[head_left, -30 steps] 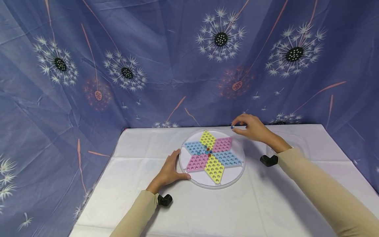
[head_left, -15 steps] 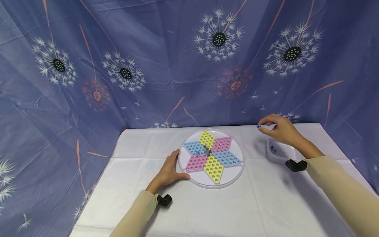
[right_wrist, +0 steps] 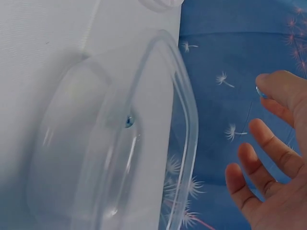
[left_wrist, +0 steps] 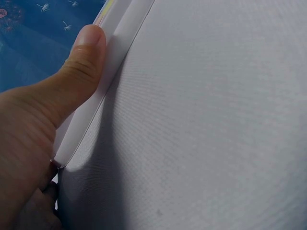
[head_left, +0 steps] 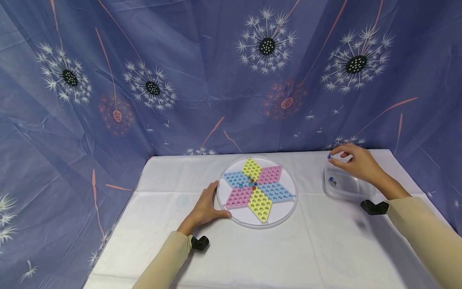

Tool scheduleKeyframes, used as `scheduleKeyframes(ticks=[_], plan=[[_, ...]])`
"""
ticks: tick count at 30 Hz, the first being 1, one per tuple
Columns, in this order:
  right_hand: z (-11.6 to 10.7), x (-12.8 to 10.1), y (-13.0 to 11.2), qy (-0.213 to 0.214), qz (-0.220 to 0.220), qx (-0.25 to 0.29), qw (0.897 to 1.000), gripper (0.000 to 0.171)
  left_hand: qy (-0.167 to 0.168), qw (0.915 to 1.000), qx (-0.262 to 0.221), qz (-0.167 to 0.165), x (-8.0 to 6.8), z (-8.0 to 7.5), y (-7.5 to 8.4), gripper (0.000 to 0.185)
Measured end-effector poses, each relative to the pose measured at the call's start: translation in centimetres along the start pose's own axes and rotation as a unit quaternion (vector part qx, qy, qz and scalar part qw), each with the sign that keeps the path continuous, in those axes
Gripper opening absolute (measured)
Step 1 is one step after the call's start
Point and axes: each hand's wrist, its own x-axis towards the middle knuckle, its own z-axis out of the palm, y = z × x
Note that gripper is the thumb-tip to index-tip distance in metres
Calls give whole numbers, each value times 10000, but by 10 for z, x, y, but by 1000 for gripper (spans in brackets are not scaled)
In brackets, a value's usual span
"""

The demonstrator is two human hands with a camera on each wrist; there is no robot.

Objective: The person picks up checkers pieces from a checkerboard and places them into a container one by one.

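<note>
My right hand (head_left: 355, 162) pinches a small blue marble (head_left: 329, 156) between thumb and forefinger, the other fingers loose, just above the far rim of the clear plastic tub (head_left: 348, 188). I judge it best to lower it inside the walls before letting go, so it cannot bounce out. The tub already holds one blue marble (right_wrist: 128, 120). My left hand (head_left: 205, 208) presses flat against the near-left edge of the round game board (head_left: 258, 220), thumb on its rim, steadying it; a few marbles (head_left: 251, 185) sit at its centre.
</note>
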Motion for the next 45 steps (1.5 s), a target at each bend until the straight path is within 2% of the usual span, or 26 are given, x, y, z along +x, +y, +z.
scheduleKeyframes(ticks=[11,18,22,45], plan=[[10,-15,16,-209,410,-58,9989,22,26,10000,58,18,1,1,0,128],[22,-22,27,-809,757,23,9938,24,12,10000,57,24,1,0,0,128],[26,-24,31,-1017,802,6,9916,23,6,9999,77,81,2,0,-1,128],[32,-26,31,-1054,646,-64,9923,20,28,10000,25,29,2,0,-1,128]])
